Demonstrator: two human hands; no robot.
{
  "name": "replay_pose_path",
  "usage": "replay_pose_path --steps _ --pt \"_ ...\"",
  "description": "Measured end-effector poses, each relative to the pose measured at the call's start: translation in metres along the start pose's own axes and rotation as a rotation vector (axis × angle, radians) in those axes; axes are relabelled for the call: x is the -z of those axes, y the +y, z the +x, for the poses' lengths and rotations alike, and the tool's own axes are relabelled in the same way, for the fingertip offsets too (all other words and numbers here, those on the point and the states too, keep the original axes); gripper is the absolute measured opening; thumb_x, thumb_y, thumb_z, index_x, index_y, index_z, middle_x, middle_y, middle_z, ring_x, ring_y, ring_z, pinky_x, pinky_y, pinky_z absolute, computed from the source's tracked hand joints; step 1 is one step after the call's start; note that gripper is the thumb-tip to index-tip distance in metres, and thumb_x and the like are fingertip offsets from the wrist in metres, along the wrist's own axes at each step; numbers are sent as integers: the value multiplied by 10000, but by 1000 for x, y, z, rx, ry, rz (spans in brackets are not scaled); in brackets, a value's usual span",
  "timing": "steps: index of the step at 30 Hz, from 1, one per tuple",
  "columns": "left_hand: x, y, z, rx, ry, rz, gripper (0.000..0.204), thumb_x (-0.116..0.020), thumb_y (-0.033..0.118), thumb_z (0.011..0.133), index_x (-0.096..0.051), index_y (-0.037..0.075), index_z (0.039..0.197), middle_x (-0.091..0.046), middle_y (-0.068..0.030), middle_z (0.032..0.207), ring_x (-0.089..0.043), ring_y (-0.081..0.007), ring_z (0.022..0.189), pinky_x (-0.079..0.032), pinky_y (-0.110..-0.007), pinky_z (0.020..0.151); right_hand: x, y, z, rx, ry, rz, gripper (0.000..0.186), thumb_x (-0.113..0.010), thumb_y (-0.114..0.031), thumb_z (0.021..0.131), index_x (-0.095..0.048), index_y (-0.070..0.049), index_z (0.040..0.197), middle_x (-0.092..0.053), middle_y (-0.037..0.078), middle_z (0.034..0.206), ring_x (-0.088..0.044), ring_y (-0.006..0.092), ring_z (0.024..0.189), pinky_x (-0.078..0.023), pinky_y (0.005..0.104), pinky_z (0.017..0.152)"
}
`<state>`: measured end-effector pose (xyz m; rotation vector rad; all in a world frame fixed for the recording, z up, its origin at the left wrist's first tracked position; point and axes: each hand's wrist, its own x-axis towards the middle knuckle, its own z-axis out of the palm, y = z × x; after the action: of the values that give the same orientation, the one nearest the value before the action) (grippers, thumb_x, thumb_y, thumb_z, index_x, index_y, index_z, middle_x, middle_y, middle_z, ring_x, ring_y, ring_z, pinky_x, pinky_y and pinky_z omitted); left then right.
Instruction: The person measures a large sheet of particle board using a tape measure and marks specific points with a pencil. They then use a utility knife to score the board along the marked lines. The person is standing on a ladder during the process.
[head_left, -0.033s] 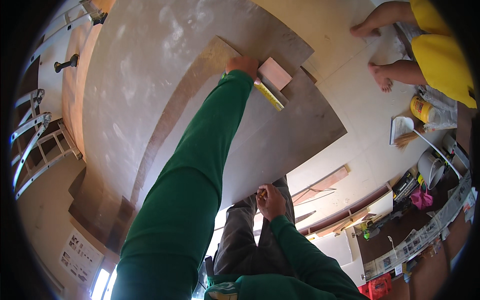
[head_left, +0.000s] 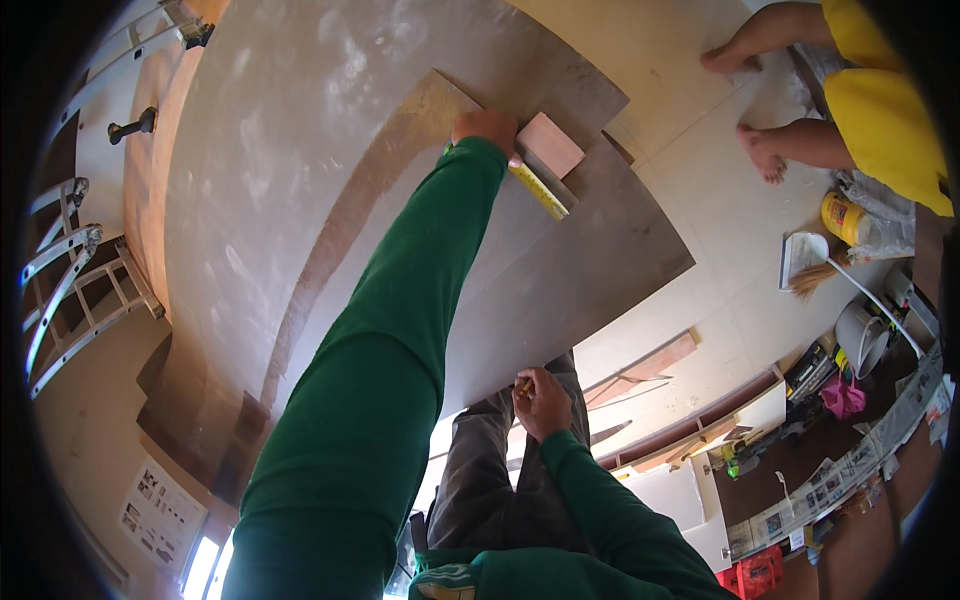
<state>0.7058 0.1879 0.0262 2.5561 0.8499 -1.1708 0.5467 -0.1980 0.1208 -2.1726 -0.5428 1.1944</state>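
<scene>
Nearest you, at 5 o'clock from mid-view, your right hand (head_left: 543, 405) is curled, its fingertips pinching a small brown stick (head_left: 526, 386) just beside the edge of the grey board (head_left: 540, 300). Farther out, at 12, your left hand (head_left: 485, 130) is closed over the tape (head_left: 540, 192); its case is mostly hidden, and its yellow blade runs out over the board toward 5 o'clock. Just beside the blade, at 1, a pinkish block (head_left: 551, 147) lies on the board.

Well beyond the board, at half past 3, sits a pink bag (head_left: 843, 397), its contents hidden. Near it, just past 3, is a white bucket (head_left: 858, 338); you can't make out its inside. At 3, a white dustpan (head_left: 798, 258) has straw bristles (head_left: 812, 279) against it. Just before 3 stands a yellow tub (head_left: 840, 217) with clear plastic (head_left: 882, 225) bunched beside it; its contents can't be told. At 2 is a barefoot person in yellow (head_left: 885, 125).
</scene>
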Motion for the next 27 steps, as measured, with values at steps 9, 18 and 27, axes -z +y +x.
replay_pose_path --steps 9,18,27 --pt "3 0 -1 -9 -14 -18 478 -821 481 779 -745 131 1095 -751 -73 1073 -715 -257 1048 -570 -389 854 -2 -2 -4 -50 -16 0 223 -704 -86 824 -563 -128 992 -668 70 858 -676 304 782 -557 413 657" --pt "4 -1 -1 -20 -24 -63 469 -822 447 784 -741 118 1108 -747 -81 1089 -708 -270 1063 -568 -400 863 -3 -1 -3 -48 -29 -12 244 -706 -71 812 -570 -125 1008 -684 73 877 -686 304 795 -569 403 679" --pt "5 0 -14 1 -44 -68 502 -833 450 769 -732 113 1127 -743 -84 1105 -706 -273 1072 -565 -412 875 3 -1 -16 -133 -19 -47 197 -650 -181 933 -616 -97 1108 -681 115 919 -688 306 833 -571 412 722"
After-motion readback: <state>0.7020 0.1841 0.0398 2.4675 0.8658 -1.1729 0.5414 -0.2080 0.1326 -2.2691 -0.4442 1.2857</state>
